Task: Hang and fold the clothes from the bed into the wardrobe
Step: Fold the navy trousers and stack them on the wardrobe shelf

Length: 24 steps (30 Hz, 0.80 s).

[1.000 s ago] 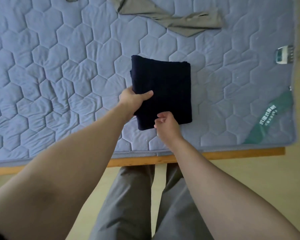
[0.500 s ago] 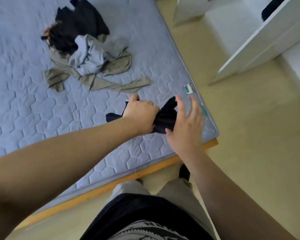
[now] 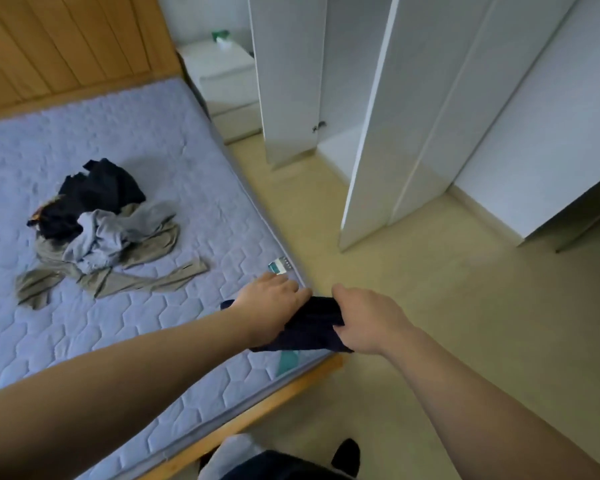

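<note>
A folded dark navy garment point(image 3: 309, 327) is lifted over the near right corner of the bed point(image 3: 160, 334). My left hand point(image 3: 274, 303) grips its left side from above, and my right hand point(image 3: 364, 320) holds its right edge with the thumb under the cloth. A loose pile of clothes point(image 3: 97, 230), black, grey and olive, lies on the quilted mattress to the left. The white wardrobe point(image 3: 378, 109) stands across the floor to the right with its doors swung open.
A white bedside cabinet point(image 3: 226, 77) sits between the wooden headboard point(image 3: 66, 43) and the wardrobe. An open wardrobe door point(image 3: 364, 188) juts into the beige floor point(image 3: 465, 323). A small label tag point(image 3: 278, 266) lies at the mattress edge.
The garment went from lying flat on the mattress to being gripped by both hands and carried to the bed's corner. My view swung right, bringing the wardrobe into sight.
</note>
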Each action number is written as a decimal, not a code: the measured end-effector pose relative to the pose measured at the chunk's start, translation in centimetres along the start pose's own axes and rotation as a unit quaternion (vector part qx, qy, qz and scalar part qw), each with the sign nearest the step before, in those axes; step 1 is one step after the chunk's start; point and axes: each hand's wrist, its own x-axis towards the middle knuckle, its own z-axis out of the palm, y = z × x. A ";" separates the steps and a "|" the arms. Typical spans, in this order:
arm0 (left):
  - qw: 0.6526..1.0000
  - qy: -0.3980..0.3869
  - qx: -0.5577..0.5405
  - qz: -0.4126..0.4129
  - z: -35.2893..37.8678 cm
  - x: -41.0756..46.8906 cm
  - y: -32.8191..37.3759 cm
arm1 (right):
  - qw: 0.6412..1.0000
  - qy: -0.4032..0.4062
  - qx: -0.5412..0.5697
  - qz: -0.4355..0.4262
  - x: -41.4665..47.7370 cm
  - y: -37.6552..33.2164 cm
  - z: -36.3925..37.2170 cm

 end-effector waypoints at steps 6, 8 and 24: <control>0.997 -0.010 -0.049 -0.053 -2.5 6.7 0.6 | 1.000 -0.014 -0.018 0.005 0.9 9.7 -4.3; 0.998 0.006 -0.040 -0.051 -2.9 8.9 0.4 | 1.000 -0.025 -0.011 -0.002 2.3 11.8 -5.4; 0.968 -0.010 -0.198 -0.152 -5.4 29.6 -9.3 | 0.986 -0.066 -0.119 -0.099 25.6 19.8 -16.6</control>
